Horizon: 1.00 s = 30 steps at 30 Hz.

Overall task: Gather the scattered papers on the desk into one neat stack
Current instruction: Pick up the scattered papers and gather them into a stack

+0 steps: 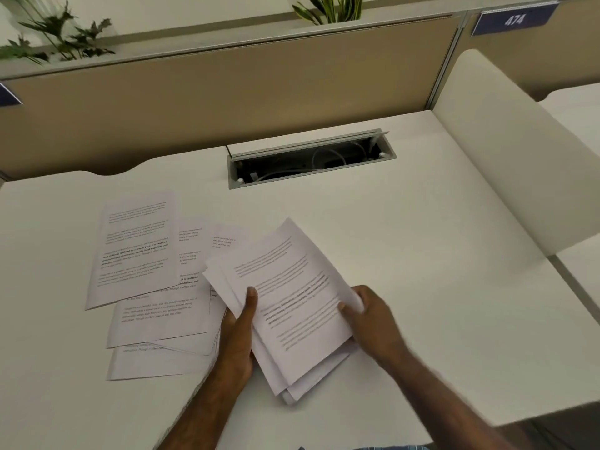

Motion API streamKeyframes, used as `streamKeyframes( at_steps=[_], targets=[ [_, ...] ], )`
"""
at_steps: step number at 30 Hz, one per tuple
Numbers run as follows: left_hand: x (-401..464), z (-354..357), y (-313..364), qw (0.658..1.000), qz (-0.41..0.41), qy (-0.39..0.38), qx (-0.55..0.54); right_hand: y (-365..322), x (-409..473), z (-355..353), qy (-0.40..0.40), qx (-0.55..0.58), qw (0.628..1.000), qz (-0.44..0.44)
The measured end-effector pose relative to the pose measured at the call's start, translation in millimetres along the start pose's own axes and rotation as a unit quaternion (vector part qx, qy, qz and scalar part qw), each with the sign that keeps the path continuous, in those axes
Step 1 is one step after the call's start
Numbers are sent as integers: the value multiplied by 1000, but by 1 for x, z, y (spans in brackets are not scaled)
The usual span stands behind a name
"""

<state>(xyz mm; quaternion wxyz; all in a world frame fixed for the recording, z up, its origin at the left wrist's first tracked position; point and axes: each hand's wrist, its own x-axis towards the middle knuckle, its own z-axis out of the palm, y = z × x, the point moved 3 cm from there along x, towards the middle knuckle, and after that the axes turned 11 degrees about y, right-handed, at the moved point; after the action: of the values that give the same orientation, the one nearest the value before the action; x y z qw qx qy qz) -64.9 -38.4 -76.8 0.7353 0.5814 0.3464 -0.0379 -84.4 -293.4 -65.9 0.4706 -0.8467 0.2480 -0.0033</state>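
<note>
On the desk (pixel 406 254) — both hands grip a paper bundle (pixel 289 293).

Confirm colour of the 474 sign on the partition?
Dark blue with white numerals, the 474 sign; only the head view shows it.

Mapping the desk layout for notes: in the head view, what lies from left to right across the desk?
Loose papers → left hand → held stack → right hand → side divider panel.

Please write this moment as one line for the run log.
left hand: holds bundle | right hand: holds bundle | loose sheets: on desk | stack: unfinished
</note>
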Motion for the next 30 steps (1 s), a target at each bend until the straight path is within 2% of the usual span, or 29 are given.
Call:
streamKeyframes(
  at_steps=[4,6,9,10,12,15,17,21,30],
  targets=[
    [2,1,0,995,57,-1,77,-1,-15,13,-120,47,991,45],
    [-1,1,5,992,82,-17,93,-1,-10,5,-92,-8,996,3],
    [-10,5,24,981,146,-52,113,-7,6,-17,5,-32,999,-35],
    [-15,7,32,976,170,-66,119,-11,12,-24,5,-12,999,-42],
    [-24,12,49,963,217,-93,133,-27,18,-37,-49,77,994,-61],
    [-39,22,77,943,267,-118,157,-53,19,-52,-113,229,959,-126],
    [-49,30,95,927,304,-132,176,-69,13,-61,-95,273,944,-158],
    [-54,33,114,914,354,-117,162,-83,1,-66,-44,269,933,-234],
    [-37,31,69,936,303,-88,156,-35,11,-23,-94,199,959,-176]
  ],
)
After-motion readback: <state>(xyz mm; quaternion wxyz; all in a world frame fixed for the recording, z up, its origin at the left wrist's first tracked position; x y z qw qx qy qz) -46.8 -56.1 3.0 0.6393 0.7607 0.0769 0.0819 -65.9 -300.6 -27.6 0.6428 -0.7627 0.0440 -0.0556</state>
